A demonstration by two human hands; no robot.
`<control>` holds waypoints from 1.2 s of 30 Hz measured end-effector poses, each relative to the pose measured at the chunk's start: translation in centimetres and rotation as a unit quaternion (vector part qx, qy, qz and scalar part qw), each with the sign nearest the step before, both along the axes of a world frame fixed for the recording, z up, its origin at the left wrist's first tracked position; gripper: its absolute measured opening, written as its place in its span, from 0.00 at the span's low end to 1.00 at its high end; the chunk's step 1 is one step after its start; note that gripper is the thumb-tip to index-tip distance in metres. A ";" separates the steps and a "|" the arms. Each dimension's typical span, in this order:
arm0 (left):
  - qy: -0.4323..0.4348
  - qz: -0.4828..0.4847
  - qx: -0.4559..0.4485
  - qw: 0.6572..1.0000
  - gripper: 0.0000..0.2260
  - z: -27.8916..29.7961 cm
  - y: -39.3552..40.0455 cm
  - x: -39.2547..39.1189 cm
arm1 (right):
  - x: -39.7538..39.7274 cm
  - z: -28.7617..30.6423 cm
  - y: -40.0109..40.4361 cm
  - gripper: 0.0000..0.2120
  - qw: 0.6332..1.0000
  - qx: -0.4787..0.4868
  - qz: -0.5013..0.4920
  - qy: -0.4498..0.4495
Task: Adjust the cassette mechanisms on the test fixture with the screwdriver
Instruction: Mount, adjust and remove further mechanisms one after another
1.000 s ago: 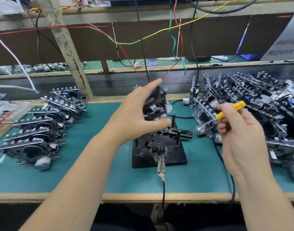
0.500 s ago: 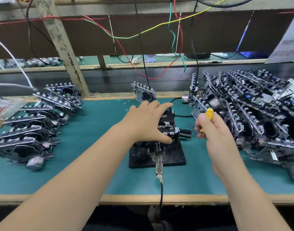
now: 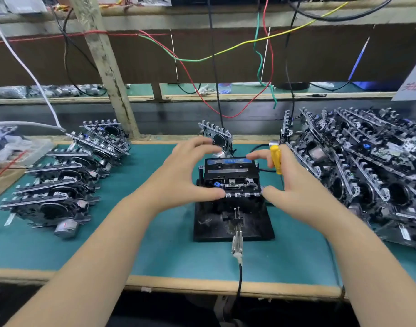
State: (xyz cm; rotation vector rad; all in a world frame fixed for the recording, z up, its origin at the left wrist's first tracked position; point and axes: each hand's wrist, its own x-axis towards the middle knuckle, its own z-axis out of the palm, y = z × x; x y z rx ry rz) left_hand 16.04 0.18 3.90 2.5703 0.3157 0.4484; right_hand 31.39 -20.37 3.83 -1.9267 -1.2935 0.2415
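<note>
Black cassette mechanism with a blue-labelled cassette on top sits on the black square test fixture plate, mid-bench, nearer the front edge than the back edge of the green-topped bench.

Left hand: thumb at the mechanism's front left corner, forefinger arched over toward its back left. Fingers curved round the unit, grasping it from the left side.

Right hand: thumb tip touching the front right corner, forefinger reaching onto the cassette's back right edge. The small yellow-handled screwdriver is pinned upright between the fingers, tip hidden behind the hand. So this hand holds the tool and steadies the unit at once.

Judged step: seating the mechanism on the fixture before adjustment; screwdriver not yet at any screw.

To do it well:
- Press down evenly at both front corners so the unit sits flat on the fixture posts, not tilted.
- Keep the left hand bracing while the right re-grips the screwdriver by its handle.
- Keep clear of the metal probe and black lead at the plate's front edge.

Grey-black mechanisms are stacked at the bench's left edge and heaped at its right edge; one lone mechanism stands by the back edge.
</note>
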 end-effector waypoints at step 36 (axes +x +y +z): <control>-0.231 0.081 -0.165 0.955 0.32 -8.7 -5.4 1.0 | -1.3 -5.5 -0.2 0.30 0.989 0.099 -0.004 0.109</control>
